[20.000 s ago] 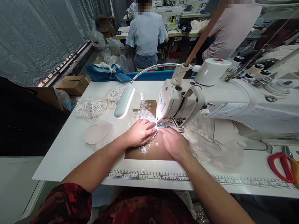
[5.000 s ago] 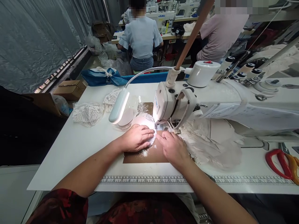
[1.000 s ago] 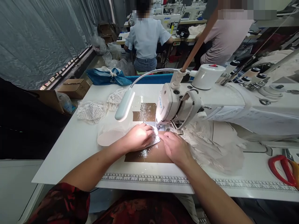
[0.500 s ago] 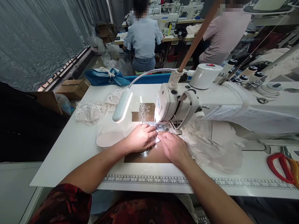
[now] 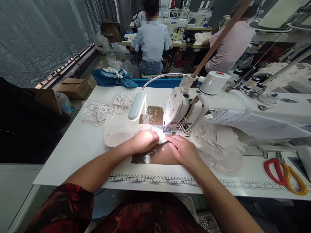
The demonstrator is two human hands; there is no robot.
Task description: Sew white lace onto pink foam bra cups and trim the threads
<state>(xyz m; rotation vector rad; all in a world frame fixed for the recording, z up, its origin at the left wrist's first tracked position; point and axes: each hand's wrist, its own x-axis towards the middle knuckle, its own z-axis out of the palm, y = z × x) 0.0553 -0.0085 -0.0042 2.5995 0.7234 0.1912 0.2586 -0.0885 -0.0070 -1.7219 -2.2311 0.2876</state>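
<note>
Slid left hand (image 5: 146, 141) leftward since half a second ago, baring more lace (image 5: 160, 134) — held its left edge in curled fingers. Rested right hand (image 5: 183, 149) with fingertips at the opposite corner, pinching or not couldn't tell. Seemed light, soft, easily snagged — best held flat near the edges.

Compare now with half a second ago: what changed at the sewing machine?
The left grip has curled and drawn slightly left, uncovering more of the white lace piece. The right grip stays by that piece's right edge; the sewing machine, lamp and lace piles stayed put.
</note>
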